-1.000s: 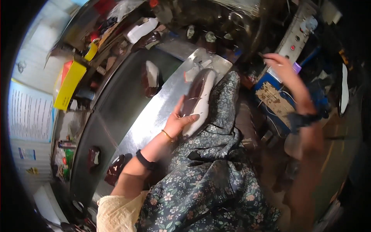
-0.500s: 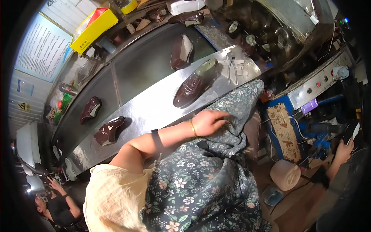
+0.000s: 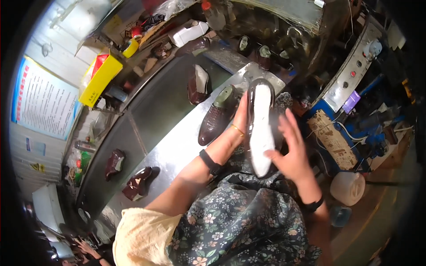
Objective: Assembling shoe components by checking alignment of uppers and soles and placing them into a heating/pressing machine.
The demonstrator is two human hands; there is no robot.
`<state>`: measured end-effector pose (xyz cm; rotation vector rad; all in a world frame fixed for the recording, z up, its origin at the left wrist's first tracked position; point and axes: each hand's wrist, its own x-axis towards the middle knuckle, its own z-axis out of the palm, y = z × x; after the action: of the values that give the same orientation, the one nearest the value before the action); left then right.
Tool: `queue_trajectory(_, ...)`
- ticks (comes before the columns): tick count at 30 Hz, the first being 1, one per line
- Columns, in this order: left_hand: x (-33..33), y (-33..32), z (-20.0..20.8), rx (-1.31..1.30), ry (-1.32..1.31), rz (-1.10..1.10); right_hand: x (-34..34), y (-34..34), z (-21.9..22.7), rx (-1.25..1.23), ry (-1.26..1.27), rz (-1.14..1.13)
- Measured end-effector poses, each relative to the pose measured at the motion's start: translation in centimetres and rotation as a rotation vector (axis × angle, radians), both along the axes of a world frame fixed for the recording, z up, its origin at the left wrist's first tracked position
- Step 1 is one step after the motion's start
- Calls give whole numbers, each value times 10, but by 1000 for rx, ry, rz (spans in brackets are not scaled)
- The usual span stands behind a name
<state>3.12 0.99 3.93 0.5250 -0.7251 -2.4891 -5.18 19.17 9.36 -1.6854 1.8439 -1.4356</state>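
Observation:
A glossy dark brown shoe [image 3: 262, 119] is held up in front of me, its white underside toward me and its pointed toe end toward my body. My left hand [image 3: 241, 117] grips it along the left side, the fingers partly hidden behind it. To its right, my right hand [image 3: 293, 148] is open with fingers apart, the thumb overlapping the underside near the toe; whether it touches is unclear. Just left of the held shoe, a brown woven-patterned shoe on a green last [image 3: 217, 113] stands on the metal shelf [image 3: 171, 148].
Brown shoe uppers [image 3: 198, 84] lie on the dark belt [image 3: 155, 106] beyond the shelf. Another upper [image 3: 136, 184] sits at the shelf's left end. A yellow box [image 3: 101, 82] stands at the back left. At right are a control panel [image 3: 350, 80] and a plastic jug [image 3: 347, 188].
My left hand has risen from the apron and now holds a shoe with its white underside showing. My right hand has come in from the far right; the white-tipped thing there is no longer visible.

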Motion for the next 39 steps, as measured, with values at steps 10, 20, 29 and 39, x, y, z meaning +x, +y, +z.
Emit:
queue_trajectory(10,20,20,-6,-311,-530,-320,-60,-82,-52,90,-1193,194)
queue_trajectory(20,53,46,20,-2600,-986,-64,-33,-81,-72,251,-1296,-110)
queue_trajectory(29,122,84,-23,-639,-351,-389,-72,-43,-55,-21,-1366,250)
queue_trajectory(39,89,37,18,-1720,-54,-498,-61,145,-88,400,-1236,154)
